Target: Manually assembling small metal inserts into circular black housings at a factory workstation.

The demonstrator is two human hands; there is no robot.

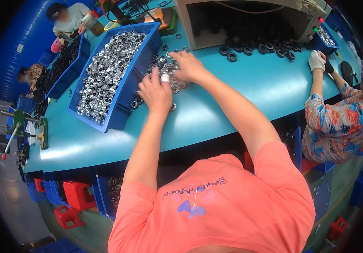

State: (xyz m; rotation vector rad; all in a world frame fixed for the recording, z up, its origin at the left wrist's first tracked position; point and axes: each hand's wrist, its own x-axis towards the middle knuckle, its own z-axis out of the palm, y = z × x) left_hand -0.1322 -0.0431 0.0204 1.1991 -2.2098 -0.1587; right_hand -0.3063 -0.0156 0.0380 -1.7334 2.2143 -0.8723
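Both of my hands are over a loose pile of small round silver metal parts (pixel 175 89) on the teal table, right beside a long blue bin. My left hand (pixel 156 93) lies on the pile's near side, fingers spread, with a white wrap (pixel 165 78) around the thumb. Across from it, my right hand (pixel 188 67) touches the far right side of the pile, its fingers stretched out and apart. Neither hand visibly grips a part. The blue bin (pixel 120 110) to the left is heaped with similar silver parts (pixel 109 71), some with dark centres.
A pale open-fronted box (pixel 185 21) with black rings (pixel 249 50) spilling from it stands at the back. Another bin (pixel 69 76) with dark parts lies further left. At the right sits a co-worker in a floral top (pixel 333 122). A green hand press (pixel 19 122) stands at the left end.
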